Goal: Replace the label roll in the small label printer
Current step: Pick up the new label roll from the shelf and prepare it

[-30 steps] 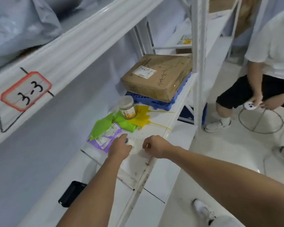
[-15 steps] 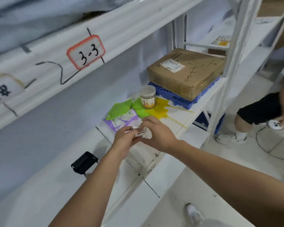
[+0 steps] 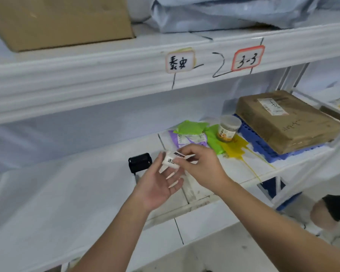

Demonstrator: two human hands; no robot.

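A small white label roll (image 3: 172, 160) with black printed characters is held between my two hands above the white shelf (image 3: 86, 193). My left hand (image 3: 158, 185) lies palm up under it, fingers spread, fingertips touching the roll. My right hand (image 3: 201, 165) pinches the roll's loose printed end from the right. A small black label printer (image 3: 139, 162) lies on the shelf just left of and behind my left hand; I cannot tell whether its lid is open.
Right of my hands lie purple (image 3: 186, 138), green (image 3: 190, 127) and yellow (image 3: 233, 147) bags and a small jar (image 3: 228, 128). A cardboard parcel (image 3: 289, 119) sits on a blue pallet (image 3: 263, 146). The upper shelf rail (image 3: 106, 75) carries labels. Another person's knee (image 3: 326, 213) shows at lower right.
My hands rose off the shelf with the label roll. The left hand turned palm up under it. The view swung left and up, which brought the black printer near my hands.
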